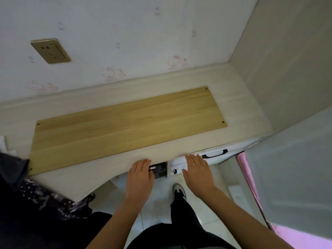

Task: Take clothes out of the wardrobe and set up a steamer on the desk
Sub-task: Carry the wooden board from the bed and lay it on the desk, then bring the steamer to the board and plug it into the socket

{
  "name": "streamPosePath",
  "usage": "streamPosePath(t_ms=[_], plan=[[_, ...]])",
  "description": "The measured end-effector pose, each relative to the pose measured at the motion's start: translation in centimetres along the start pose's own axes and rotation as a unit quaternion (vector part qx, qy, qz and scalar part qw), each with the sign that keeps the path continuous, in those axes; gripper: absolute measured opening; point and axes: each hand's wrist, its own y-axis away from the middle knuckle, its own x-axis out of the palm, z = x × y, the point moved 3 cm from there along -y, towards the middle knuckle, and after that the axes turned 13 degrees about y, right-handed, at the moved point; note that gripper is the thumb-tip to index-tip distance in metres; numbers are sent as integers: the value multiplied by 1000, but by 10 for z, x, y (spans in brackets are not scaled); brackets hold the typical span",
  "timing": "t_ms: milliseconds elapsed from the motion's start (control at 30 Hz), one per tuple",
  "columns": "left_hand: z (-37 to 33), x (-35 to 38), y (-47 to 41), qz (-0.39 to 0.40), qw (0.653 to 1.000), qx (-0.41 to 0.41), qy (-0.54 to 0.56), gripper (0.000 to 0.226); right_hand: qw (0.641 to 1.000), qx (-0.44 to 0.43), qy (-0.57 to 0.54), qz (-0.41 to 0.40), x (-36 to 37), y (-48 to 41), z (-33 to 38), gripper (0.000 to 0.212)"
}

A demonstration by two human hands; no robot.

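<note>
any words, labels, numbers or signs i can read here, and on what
No text here can be read.
Wallpaper: faint pink cartoon drawings only, no words.
Wall socket: no label visible.
Dark box under the desk edge, beside the left hand: small pale marks, too blurred to read.

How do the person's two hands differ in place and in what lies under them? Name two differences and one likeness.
The left hand reaches over a black device below the front of the desk; the right hand is over a white object. The right hand lies nearer the black drawer handle than the left hand. Both are open, palm down, fingers straight.
</note>
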Motion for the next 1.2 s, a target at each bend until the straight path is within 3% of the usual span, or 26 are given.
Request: streamPosePath(t_ms=[333, 600, 833, 1200], plan=[[-35, 18, 100, 91, 977, 187, -51, 43, 988, 143, -58, -13, 39, 163, 8, 53], [-101, 67, 164, 172, 918, 353, -58, 42, 955, 284, -84, -18, 68, 286, -22, 57], [-173, 129, 242, 244, 869, 426, -63, 43, 905, 407, -124, -15, 104, 415, -61, 56], [-280, 246, 445, 345, 801, 488, -41, 44, 824, 539, -176, 10, 189, 642, -118, 57]])
